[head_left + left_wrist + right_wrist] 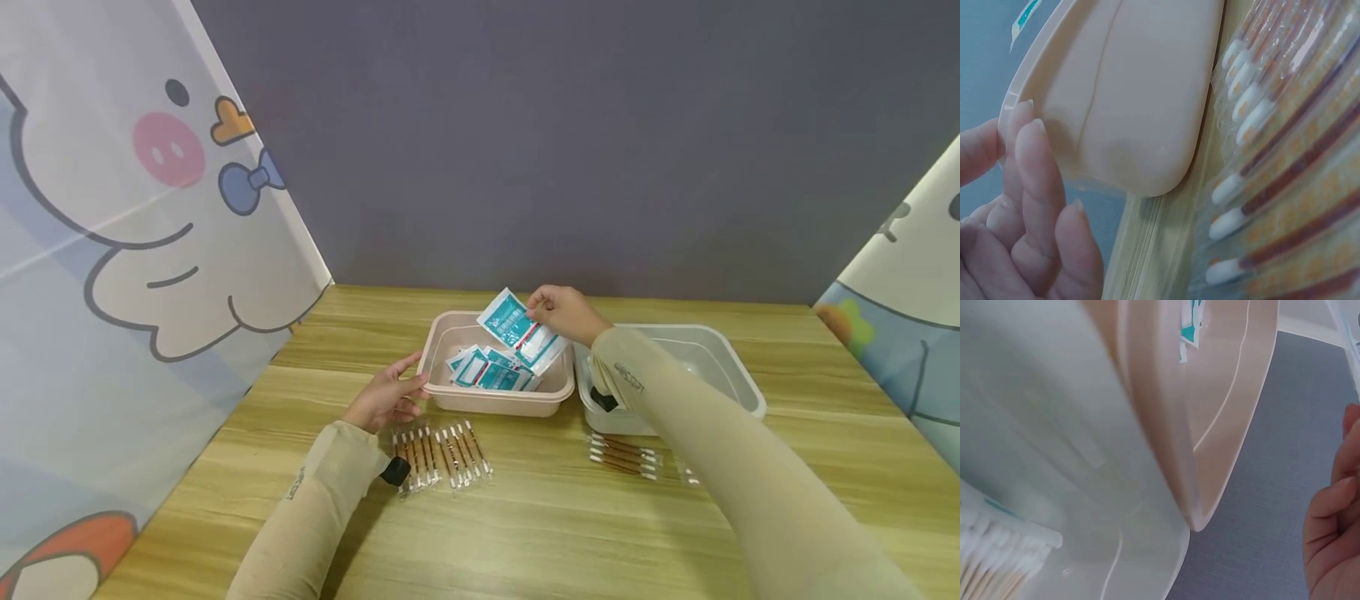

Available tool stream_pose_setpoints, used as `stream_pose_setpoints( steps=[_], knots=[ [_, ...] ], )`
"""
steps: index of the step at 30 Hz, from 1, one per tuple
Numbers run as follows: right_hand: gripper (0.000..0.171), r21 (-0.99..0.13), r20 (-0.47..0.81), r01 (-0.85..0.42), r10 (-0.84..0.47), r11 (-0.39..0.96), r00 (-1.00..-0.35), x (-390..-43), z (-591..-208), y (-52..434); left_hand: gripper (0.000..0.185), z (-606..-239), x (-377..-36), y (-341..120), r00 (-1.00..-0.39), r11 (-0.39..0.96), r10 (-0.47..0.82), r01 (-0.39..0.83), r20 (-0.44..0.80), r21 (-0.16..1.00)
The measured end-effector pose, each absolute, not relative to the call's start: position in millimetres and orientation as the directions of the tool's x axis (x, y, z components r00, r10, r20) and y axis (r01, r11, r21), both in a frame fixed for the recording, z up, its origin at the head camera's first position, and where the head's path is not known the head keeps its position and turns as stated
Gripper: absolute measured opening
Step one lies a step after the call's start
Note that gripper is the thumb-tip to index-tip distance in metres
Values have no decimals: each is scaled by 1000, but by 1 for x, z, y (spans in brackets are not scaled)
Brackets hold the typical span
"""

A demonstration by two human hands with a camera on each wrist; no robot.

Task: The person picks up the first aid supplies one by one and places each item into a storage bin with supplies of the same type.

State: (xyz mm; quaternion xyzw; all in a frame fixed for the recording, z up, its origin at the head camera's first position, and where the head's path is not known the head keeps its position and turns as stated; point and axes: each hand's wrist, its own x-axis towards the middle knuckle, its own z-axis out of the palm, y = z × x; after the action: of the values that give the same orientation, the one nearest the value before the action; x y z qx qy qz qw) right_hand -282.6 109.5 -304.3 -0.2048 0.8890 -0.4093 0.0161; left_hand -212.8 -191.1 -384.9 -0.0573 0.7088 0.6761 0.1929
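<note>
A pink bin (442, 337) stands on the wooden table and holds several teal-and-white sachets (491, 372). My right hand (558, 312) hovers over the bin's far right corner and pinches a few sachets (517, 327) above it. My left hand (386, 396) rests against the bin's left front corner with its fingers nearly straight; in the left wrist view the fingertips (1025, 134) touch the pink bin (1129, 100) at its rim. A strip of packed iodine swabs (442, 454) lies just in front of the bin, seen close as packed swabs (1285, 162) in that view.
A pale grey-green bin (712, 350) stands right of the pink one, under my right forearm. More packed swabs (626, 456) lie before it. Cotton buds (991, 556) show inside the grey bin. Cartoon-print curtains hang at both sides; a grey wall is behind.
</note>
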Motion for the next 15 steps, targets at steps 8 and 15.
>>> stream_pose_setpoints(
  steps=[8, 15],
  knots=[
    [30, -721, 85, -348, -422, 599, -903, -289, -302, 96, 61, -385, -213, -190, -916, 66, 177, -354, -360, 933],
    [46, -743, -50, -249, -422, 621, -905, -295, -305, 89, 62, -385, -214, -190, -915, 58, 182, -356, -360, 933]
  ],
)
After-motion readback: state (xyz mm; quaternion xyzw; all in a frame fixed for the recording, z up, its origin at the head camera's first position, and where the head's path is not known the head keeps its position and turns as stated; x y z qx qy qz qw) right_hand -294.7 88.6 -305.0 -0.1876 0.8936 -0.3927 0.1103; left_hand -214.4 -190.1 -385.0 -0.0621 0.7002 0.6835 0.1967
